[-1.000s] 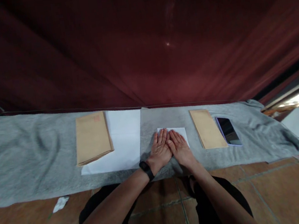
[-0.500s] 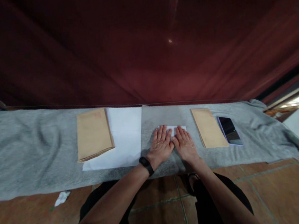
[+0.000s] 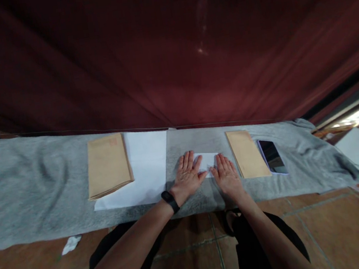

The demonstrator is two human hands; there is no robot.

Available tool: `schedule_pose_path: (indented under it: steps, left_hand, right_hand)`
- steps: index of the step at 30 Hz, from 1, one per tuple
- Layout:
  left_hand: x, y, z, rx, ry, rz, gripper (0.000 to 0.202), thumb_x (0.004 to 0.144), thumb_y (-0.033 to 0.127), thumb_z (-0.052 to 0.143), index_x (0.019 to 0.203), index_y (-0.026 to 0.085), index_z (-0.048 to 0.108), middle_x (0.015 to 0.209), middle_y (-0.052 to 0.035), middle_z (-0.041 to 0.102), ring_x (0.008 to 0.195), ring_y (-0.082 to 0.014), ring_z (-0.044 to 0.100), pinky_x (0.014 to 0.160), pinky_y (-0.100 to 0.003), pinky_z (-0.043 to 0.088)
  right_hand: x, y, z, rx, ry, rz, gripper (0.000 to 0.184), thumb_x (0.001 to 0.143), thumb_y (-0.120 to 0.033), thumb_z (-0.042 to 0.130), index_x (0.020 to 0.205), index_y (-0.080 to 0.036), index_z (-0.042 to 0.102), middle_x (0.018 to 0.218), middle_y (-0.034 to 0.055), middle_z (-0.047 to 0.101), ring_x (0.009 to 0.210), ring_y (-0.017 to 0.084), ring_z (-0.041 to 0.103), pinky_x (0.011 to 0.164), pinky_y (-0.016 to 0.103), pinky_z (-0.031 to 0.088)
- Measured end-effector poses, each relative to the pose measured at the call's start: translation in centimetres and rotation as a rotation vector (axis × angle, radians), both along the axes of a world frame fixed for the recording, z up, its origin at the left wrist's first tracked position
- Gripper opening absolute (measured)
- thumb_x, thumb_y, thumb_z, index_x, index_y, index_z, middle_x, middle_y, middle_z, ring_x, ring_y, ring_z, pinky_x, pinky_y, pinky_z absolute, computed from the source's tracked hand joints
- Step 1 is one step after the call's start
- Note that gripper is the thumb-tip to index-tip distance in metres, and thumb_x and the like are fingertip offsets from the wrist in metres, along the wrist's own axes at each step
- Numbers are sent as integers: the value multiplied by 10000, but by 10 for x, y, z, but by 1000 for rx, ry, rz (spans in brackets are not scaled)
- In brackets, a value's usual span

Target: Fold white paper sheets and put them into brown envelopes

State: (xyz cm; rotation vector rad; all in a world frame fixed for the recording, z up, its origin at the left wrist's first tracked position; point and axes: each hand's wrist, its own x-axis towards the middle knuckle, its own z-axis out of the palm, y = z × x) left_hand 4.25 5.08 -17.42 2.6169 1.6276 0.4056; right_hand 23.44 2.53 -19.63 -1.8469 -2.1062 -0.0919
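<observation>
A small folded white sheet of paper lies flat on the grey cloth, its middle showing between my hands. My left hand, with a black band on the wrist, rests palm down over the paper's left end, fingers stretched out. Over its right end my right hand lies flat too, fingers extended and thumb pointing inward. To the left, a stack of brown envelopes sits on larger white paper sheets. Close by my right hand is another brown envelope.
A phone lies right of the single envelope. The grey cloth covers a long narrow surface, with a dark red drape hanging behind it. A crumpled white scrap is on the tiled floor.
My hands have moved apart along the paper, the left one leftward and the right one slightly rightward. More of the white paper shows between them.
</observation>
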Motion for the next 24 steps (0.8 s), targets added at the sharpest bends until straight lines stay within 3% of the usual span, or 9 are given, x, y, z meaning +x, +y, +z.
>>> schedule_pose_path:
  steps: [8,12,18,24]
  left_hand:
    - [-1,0,2,-4,5,11,696,970,574,459,1551,206,354,1639,-149,288,1517,-327,247,1230,-509,181]
    - [-1,1,2,-10,3,14,687,967,577,459,1543,212,376,1637,-145,295,1515,-326,251,1227,-511,190]
    - [-2,2,1,1,29,-2,628,978,428,467,1558,220,346,1642,-140,286,1518,-318,246,1220,-524,202]
    - [-5,2,1,15,45,-14,581,983,352,443,1543,213,377,1634,-139,305,1515,-304,260,1225,-500,201]
  right_hand:
    - [5,-4,5,-13,46,-34,629,1056,-453,297,1535,-50,359,1566,216,396,1476,322,338,1182,527,296]
    - [-5,0,18,18,122,65,578,1055,-393,319,1543,-85,351,1590,195,365,1496,303,302,1186,557,302]
    - [-30,1,22,-54,178,237,567,1062,-395,283,1536,-100,379,1579,153,403,1491,236,328,1205,464,339]
    - [-35,0,15,-78,86,189,568,1065,-404,296,1514,-78,416,1570,159,413,1486,254,336,1213,462,313]
